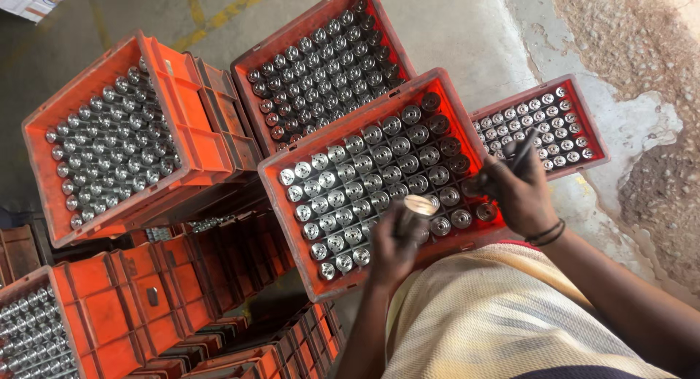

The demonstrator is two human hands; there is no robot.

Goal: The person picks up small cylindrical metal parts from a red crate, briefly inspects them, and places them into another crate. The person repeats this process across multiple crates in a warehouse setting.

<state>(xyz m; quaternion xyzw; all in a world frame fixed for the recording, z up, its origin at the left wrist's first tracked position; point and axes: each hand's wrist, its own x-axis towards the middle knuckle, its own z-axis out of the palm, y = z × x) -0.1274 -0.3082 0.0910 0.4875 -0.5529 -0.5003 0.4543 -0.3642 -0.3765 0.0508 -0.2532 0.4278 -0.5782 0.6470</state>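
Observation:
My left hand (394,242) grips a shiny round metal part (418,205) just above the near edge of an orange crate (305,256) packed with several rows of similar metal cylinders. My right hand (516,194) holds a dark thin tool (522,151) like a marker over the crate's right end. A dark band circles my right wrist. The crate sits right in front of my body, raised on other crates.
More orange crates of metal parts surround it: one at the far centre (255,62), one at the left (44,167), a smaller one at the right (594,142), another at the bottom left (29,335). Empty stacked crates (182,291) lie below. Concrete floor lies beyond.

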